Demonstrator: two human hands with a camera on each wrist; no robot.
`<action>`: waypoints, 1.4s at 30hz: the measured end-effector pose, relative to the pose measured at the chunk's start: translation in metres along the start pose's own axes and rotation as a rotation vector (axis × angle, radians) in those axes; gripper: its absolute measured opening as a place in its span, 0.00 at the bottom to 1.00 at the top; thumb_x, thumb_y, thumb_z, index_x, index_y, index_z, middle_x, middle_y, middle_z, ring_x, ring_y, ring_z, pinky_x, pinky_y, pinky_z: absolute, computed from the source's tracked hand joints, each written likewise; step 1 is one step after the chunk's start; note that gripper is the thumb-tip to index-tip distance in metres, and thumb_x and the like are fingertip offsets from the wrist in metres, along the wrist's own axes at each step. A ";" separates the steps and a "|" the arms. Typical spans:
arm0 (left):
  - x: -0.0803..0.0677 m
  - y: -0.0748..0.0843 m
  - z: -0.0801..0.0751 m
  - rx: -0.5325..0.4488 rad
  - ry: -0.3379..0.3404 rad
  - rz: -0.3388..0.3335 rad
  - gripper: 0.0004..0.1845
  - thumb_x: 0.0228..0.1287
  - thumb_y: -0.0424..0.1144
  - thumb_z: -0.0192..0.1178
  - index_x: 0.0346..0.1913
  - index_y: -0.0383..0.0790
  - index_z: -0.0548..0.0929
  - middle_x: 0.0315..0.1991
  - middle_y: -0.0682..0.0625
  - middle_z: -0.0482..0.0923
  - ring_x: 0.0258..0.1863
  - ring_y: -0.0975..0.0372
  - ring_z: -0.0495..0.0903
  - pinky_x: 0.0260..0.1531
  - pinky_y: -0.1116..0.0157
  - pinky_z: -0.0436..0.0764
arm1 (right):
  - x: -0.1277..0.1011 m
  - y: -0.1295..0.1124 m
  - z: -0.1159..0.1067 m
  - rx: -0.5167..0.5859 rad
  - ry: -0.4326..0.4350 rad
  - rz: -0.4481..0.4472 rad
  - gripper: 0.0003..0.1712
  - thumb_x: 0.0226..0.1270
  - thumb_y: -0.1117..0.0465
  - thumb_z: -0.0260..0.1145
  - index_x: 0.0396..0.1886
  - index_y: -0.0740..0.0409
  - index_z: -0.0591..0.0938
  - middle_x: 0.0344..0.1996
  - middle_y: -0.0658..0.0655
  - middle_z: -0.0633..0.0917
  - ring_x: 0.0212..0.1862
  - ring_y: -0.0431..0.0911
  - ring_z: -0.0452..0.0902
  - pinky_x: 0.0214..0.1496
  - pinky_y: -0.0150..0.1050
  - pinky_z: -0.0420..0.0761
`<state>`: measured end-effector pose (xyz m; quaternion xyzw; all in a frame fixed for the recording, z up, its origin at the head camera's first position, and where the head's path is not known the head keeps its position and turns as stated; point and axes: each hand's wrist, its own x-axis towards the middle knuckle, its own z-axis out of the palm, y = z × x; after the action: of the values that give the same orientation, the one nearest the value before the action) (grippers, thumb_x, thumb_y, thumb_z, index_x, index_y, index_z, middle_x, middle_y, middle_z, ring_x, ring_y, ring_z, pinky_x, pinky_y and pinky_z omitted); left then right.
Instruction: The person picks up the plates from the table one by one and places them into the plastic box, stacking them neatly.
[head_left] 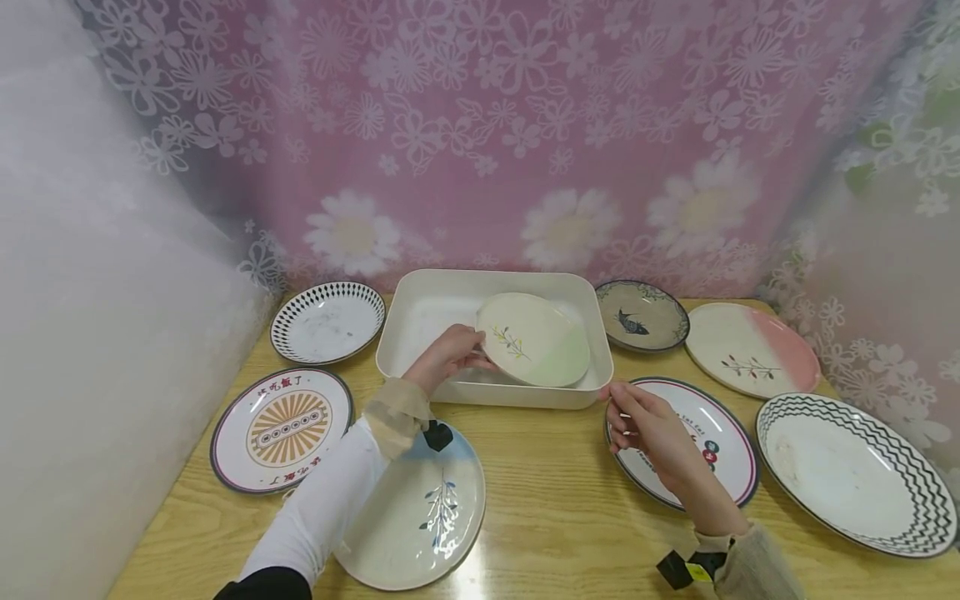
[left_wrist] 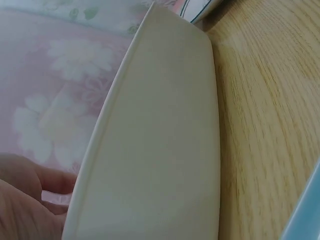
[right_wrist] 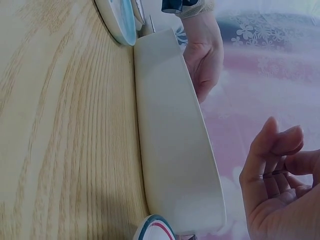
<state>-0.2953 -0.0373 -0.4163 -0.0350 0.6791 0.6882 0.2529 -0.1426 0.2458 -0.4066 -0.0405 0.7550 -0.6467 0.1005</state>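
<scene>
My left hand [head_left: 452, 353] reaches over the front wall of a cream rectangular tub [head_left: 416, 392] and pinches the left edge of a plate [head_left: 534, 329]. That plate is cream with a pale green side and a yellow leaf sprig, and it lies tilted inside the tub. In the left wrist view the tub's front wall hides the plate and part of the hand. By the tub's front right corner, my right hand [head_left: 651, 433] hovers with loosely curled fingers and holds nothing. Beneath it is a white plate [head_left: 723, 417] with a dark blue and red rim.
A blue-edged plate [head_left: 420, 533] lies under my left forearm. To the left are a sunburst plate [head_left: 288, 429] and a black-patterned plate [head_left: 327, 321]. At right stand a fish-pattern plate [head_left: 645, 317], a pink-edged plate [head_left: 750, 350] and a zigzag-rimmed oval plate [head_left: 847, 475]. Curtains enclose the wooden table [head_left: 555, 500].
</scene>
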 end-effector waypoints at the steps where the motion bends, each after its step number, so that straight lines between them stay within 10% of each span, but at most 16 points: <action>1: 0.000 0.000 -0.001 0.016 -0.005 -0.003 0.20 0.82 0.34 0.44 0.64 0.21 0.72 0.44 0.36 0.81 0.28 0.59 0.87 0.38 0.67 0.88 | 0.000 0.000 0.000 -0.002 0.000 -0.002 0.23 0.83 0.44 0.47 0.49 0.60 0.74 0.24 0.49 0.69 0.22 0.41 0.69 0.32 0.40 0.85; 10: 0.000 0.000 -0.008 0.189 -0.017 -0.011 0.20 0.80 0.35 0.48 0.63 0.21 0.70 0.48 0.35 0.79 0.40 0.55 0.85 0.46 0.64 0.87 | 0.001 -0.001 0.002 -0.002 -0.008 -0.010 0.24 0.83 0.44 0.47 0.50 0.61 0.74 0.24 0.49 0.69 0.22 0.41 0.69 0.31 0.41 0.85; 27: 0.002 -0.007 -0.015 0.199 0.047 -0.054 0.27 0.78 0.38 0.51 0.68 0.22 0.61 0.61 0.30 0.71 0.58 0.45 0.79 0.62 0.55 0.79 | -0.002 0.003 0.001 0.015 -0.010 -0.010 0.21 0.83 0.44 0.48 0.47 0.56 0.76 0.24 0.48 0.70 0.23 0.40 0.69 0.31 0.41 0.84; 34: 0.002 -0.009 -0.017 0.299 0.070 -0.089 0.20 0.77 0.40 0.53 0.58 0.25 0.71 0.40 0.46 0.72 0.41 0.57 0.78 0.55 0.58 0.81 | -0.001 0.005 0.001 0.023 -0.024 -0.009 0.20 0.83 0.45 0.47 0.48 0.55 0.76 0.24 0.48 0.70 0.23 0.40 0.69 0.31 0.41 0.84; 42: 0.002 -0.009 -0.019 0.325 0.067 -0.083 0.17 0.76 0.40 0.53 0.53 0.26 0.77 0.39 0.45 0.75 0.39 0.58 0.80 0.52 0.60 0.84 | -0.001 0.007 0.002 0.036 -0.030 -0.017 0.20 0.84 0.45 0.47 0.47 0.55 0.76 0.24 0.48 0.70 0.23 0.39 0.69 0.30 0.40 0.83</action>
<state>-0.2995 -0.0549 -0.4265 -0.0446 0.7873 0.5569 0.2607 -0.1412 0.2455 -0.4138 -0.0548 0.7413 -0.6603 0.1070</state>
